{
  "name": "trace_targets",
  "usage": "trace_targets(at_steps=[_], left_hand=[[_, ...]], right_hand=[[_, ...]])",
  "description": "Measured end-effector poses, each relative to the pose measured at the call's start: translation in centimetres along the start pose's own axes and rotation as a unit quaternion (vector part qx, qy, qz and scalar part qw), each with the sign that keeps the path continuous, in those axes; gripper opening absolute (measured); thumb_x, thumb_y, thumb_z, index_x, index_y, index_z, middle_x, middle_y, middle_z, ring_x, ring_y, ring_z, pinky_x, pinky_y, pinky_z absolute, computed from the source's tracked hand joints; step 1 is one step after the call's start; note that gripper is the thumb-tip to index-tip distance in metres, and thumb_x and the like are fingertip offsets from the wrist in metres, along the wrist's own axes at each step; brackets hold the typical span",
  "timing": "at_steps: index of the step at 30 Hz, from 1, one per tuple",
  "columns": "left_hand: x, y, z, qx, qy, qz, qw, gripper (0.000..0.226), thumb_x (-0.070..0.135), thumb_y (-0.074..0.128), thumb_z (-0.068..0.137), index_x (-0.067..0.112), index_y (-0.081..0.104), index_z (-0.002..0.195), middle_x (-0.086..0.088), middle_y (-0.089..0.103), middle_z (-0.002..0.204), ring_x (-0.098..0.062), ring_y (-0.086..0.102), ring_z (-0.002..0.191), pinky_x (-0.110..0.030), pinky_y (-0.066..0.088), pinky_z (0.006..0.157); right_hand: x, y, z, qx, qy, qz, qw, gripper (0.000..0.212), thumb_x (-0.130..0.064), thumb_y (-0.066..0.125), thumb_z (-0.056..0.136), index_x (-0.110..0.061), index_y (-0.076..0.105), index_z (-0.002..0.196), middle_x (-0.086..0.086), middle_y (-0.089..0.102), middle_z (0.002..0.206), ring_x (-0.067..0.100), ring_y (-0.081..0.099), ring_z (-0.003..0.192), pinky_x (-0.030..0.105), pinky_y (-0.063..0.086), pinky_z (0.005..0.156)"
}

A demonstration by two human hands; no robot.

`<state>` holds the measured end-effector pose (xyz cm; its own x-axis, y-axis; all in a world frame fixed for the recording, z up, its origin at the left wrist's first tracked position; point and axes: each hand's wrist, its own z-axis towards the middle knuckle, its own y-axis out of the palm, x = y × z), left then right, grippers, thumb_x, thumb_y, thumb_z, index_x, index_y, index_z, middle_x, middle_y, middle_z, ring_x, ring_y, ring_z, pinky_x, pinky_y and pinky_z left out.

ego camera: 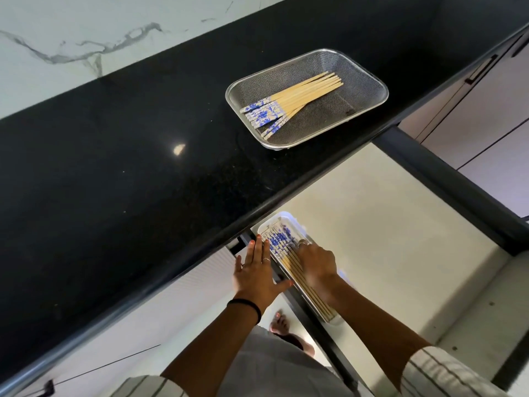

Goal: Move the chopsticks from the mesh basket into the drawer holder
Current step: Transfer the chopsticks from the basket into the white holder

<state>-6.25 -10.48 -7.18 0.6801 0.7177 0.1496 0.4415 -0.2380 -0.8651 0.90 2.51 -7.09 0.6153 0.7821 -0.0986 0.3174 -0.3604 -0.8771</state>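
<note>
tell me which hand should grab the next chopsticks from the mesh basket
Probably the right hand. The mesh basket sits up and to the right on the counter, on that hand's side. The left hand rests flat, fingers straight, at the drawer's left edge beside the holder, farther from the remaining chopsticks.

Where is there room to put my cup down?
The black counter is bare left of the mesh basket. The drawer floor is bare right of the white holder. It is crowded at the holder, where the left hand and right hand rest beside and on the chopsticks.
</note>
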Motion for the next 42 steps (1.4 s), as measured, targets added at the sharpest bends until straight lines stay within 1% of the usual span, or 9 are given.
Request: trace_targets(at_steps=[6, 9, 14, 21, 25, 29, 34, 38, 42], left_hand=[[0.0, 0.0, -0.1, 0.000, 0.002, -0.006, 1.000, 0.108, 0.075, 0.043, 0.081, 0.014, -0.013, 0.151, -0.004, -0.019, 0.159, -0.022, -0.012, 0.147, -0.046, 0.008, 0.120], [0.0, 0.0, -0.1, 0.003, 0.001, -0.010, 1.000, 0.108, 0.074, 0.044, 0.081, 0.014, -0.013, 0.151, -0.004, -0.018, 0.159, -0.022, -0.011, 0.147, -0.045, 0.008, 0.120], [0.0, 0.0, 0.0, 0.004, 0.001, -0.010, 1.000, 0.108, 0.074, 0.044, 0.081, 0.014, -0.013, 0.151, -0.005, -0.017, 0.159, -0.022, -0.011, 0.147, -0.045, 0.006, 0.118], [-0.1, 0.0, -0.1, 0.006, 0.003, -0.006, 1.000, 0.109, 0.075, 0.043, 0.080, 0.014, -0.013, 0.151, -0.005, -0.019, 0.159, -0.023, -0.011, 0.147, -0.044, 0.007, 0.118], [-0.1, 0.0, -0.1, 0.006, 0.003, -0.008, 1.000, 0.109, 0.075, 0.044, 0.080, 0.014, -0.013, 0.151, -0.005, -0.019, 0.159, -0.023, -0.011, 0.147, -0.044, 0.007, 0.118], [-0.1, 0.2, -0.1, 0.007, 0.003, -0.009, 1.000, 0.110, 0.075, 0.044, 0.080, 0.015, -0.013, 0.151, -0.005, -0.018, 0.159, -0.023, -0.011, 0.147, -0.045, 0.007, 0.118], [-0.1, 0.2, -0.1, 0.010, 0.002, -0.010, 1.000, 0.110, 0.075, 0.045, 0.079, 0.015, -0.013, 0.151, -0.004, -0.018, 0.159, -0.022, -0.012, 0.147, -0.044, 0.007, 0.118], [0.0, 0.1, -0.2, 0.012, 0.005, -0.009, 1.000, 0.110, 0.075, 0.045, 0.079, 0.015, -0.012, 0.151, -0.004, -0.017, 0.159, -0.022, -0.011, 0.147, -0.044, 0.008, 0.118], [-0.1, 0.2, -0.2, 0.011, 0.006, -0.011, 1.000, 0.110, 0.075, 0.046, 0.079, 0.015, -0.011, 0.151, -0.005, -0.016, 0.159, -0.022, -0.011, 0.147, -0.045, 0.009, 0.118]], right_hand=[[1.1, 2.3, -1.1, 0.000, -0.052, -0.053, 0.997, 0.061, -0.022, 0.054, 0.094, -0.006, 0.023, 0.144, 0.016, 0.047, 0.138, 0.034, 0.057, 0.118, 0.041, 0.052, 0.092], [1.6, 3.0, -1.5, -0.021, -0.065, -0.068, 0.995, 0.061, -0.018, 0.058, 0.091, -0.004, 0.029, 0.142, 0.017, 0.038, 0.144, 0.035, 0.049, 0.128, 0.044, 0.048, 0.100], [2.2, 3.5, -2.3, -0.017, -0.097, -0.071, 0.993, 0.065, -0.021, 0.062, 0.089, -0.004, 0.031, 0.143, 0.011, 0.016, 0.158, 0.035, 0.025, 0.143, 0.046, 0.031, 0.116], [3.8, 4.7, -4.1, -0.033, -0.051, 0.009, 0.998, 0.053, -0.020, 0.045, 0.098, -0.008, 0.027, 0.147, -0.003, 0.002, 0.161, 0.024, 0.022, 0.145, 0.038, 0.033, 0.114], [3.6, 4.8, -4.7, -0.042, -0.016, 0.049, 0.998, 0.068, -0.025, 0.042, 0.100, -0.016, -0.001, 0.152, -0.002, 0.007, 0.161, 0.025, 0.018, 0.146, 0.041, 0.033, 0.112], [3.8, 4.3, -4.5, -0.035, -0.049, 0.063, 0.996, 0.073, -0.021, 0.050, 0.096, -0.010, 0.005, 0.152, -0.001, 0.001, 0.162, 0.023, 0.018, 0.146, 0.039, 0.030, 0.115], [4.4, 4.8, -4.8, -0.020, -0.060, 0.096, 0.993, 0.075, -0.026, 0.056, 0.093, -0.015, 0.011, 0.152, -0.005, 0.020, 0.158, 0.017, 0.027, 0.142, 0.033, 0.035, 0.111], [5.7, 5.2, -4.6, -0.036, -0.128, 0.062, 0.989, 0.070, -0.027, 0.051, 0.095, -0.017, 0.012, 0.152, -0.008, 0.010, 0.161, 0.016, 0.016, 0.147, 0.037, 0.033, 0.116], [6.3, 5.9, -4.5, -0.051, -0.207, 0.012, 0.977, 0.055, -0.020, 0.040, 0.101, -0.023, 0.017, 0.151, -0.007, 0.002, 0.162, 0.020, 0.007, 0.149, 0.040, 0.023, 0.120]])
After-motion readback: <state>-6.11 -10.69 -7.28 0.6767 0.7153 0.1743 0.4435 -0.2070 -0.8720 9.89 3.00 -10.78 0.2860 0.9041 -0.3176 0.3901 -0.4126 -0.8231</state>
